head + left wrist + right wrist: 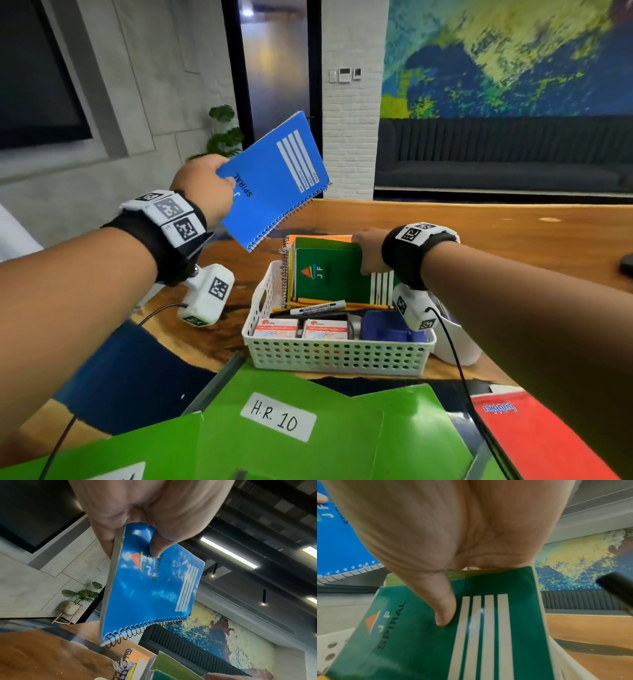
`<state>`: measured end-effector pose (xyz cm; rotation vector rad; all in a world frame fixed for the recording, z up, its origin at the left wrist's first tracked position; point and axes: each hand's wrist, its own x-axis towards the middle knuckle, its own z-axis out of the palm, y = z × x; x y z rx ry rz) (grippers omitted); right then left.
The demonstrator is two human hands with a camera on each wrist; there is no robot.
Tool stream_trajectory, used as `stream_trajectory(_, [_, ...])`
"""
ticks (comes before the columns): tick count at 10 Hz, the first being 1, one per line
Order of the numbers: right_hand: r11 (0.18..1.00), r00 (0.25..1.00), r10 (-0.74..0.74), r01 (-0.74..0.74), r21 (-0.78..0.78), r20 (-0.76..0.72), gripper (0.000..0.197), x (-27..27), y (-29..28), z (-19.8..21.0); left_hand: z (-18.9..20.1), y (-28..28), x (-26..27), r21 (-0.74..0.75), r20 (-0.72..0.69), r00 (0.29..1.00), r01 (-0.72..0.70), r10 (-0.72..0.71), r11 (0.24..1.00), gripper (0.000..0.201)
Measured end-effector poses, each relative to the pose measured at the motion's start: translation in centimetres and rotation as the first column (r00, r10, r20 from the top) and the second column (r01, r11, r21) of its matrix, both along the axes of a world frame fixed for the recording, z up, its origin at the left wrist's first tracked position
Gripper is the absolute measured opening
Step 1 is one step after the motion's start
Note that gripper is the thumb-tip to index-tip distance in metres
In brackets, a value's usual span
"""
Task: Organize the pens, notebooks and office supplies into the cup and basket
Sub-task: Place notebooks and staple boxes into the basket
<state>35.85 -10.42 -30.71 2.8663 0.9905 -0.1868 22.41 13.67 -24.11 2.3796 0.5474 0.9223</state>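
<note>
My left hand [209,186] holds a blue spiral notebook [274,178] in the air, above and left of the white perforated basket [339,353]; thumb on the cover, fingers behind [154,543]. The notebook [150,588] hangs spiral edge down. My right hand [371,251] grips the top of a dark green spiral notebook [329,274] standing upright in the basket's back, thumb [443,608] on its cover [419,635]. More notebooks stand behind it. Pencils, a whiteboard marker [317,307], two small boxes [275,328] and a blue item lie in the basket's front.
Green folders [308,428], one labelled "H.R. 10", and a red folder [534,442] lie at the near table edge. A white cup [462,346] stands right of the basket, partly hidden by my right arm. The wooden table [513,233] extends back and right.
</note>
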Motion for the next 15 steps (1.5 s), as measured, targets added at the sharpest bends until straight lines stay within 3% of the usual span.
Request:
stream_trajectory(2, [0.994, 0.997, 0.011, -0.020, 0.108, 0.082, 0.051, -0.4, -0.3, 0.7, 0.4, -0.1, 0.0, -0.029, -0.012, 1.000, 0.025, -0.025, 0.999, 0.024])
stream_trajectory(3, [0.990, 0.995, 0.095, -0.098, 0.105, 0.032, 0.046, -1.6, -1.1, 0.8, -0.2, -0.4, 0.5, -0.170, -0.022, 0.996, 0.082, -0.087, 0.982, 0.021])
stream_trajectory(5, [0.977, 0.979, 0.205, -0.204, 0.062, -0.015, 0.050, -3.8, -2.8, 1.2, -1.8, -3.3, 2.6, -0.276, -0.005, 0.969, 0.235, -0.246, 0.932, 0.025])
stream_trajectory(6, [0.976, 0.978, 0.198, -0.203, 0.082, 0.058, 0.052, -3.7, -3.0, 1.2, -2.3, -5.0, 3.9, -0.264, -0.261, 0.882, 0.327, -0.393, 0.908, 0.030])
stream_trajectory(7, [0.977, 0.986, 0.118, -0.137, 0.165, 0.117, 0.056, -3.1, -3.1, 1.4, -3.5, -6.5, 4.7, -0.161, -0.570, 0.744, 0.313, -0.347, 0.936, 0.043])
stream_trajectory(8, [0.983, 0.992, 0.039, -0.059, 0.174, 0.117, 0.077, -1.9, -3.1, 1.5, -4.8, -7.0, 5.4, -0.202, -0.547, 0.758, 0.292, -0.355, 0.935, 0.049])
stream_trajectory(9, [0.996, 0.994, 0.004, -0.014, 0.089, 0.113, 0.092, -0.7, -2.9, 1.3, -5.4, -7.4, 5.4, -0.193, -0.556, 0.766, 0.261, -0.324, 0.946, 0.048])
stream_trajectory(11, [0.998, 0.998, -0.068, 0.068, 0.020, 0.003, 0.088, 1.0, -1.4, 0.4, -5.9, -7.1, 4.4, -0.136, -0.602, 0.770, 0.162, -0.211, 0.977, 0.045])
stream_trajectory(12, [0.999, 0.999, -0.052, 0.052, -0.001, -0.013, 0.081, 1.3, -0.6, 0.4, -7.3, -6.3, 2.6, -0.131, -0.647, 0.752, 0.054, -0.127, 0.990, 0.021])
stream_trajectory(13, [1.000, 0.998, -0.021, 0.019, -0.025, -0.064, 0.085, 1.6, 0.3, 1.0, -11.3, -5.2, 1.6, -0.215, -0.685, 0.718, -0.037, -0.124, 0.976, 0.035])
stream_trajectory(15, [0.998, 0.993, -0.046, 0.040, -0.049, -0.113, 0.085, 1.6, 2.2, 1.0, -13.6, -4.8, 0.5, -0.206, -0.701, 0.704, -0.050, -0.112, 0.977, 0.047])
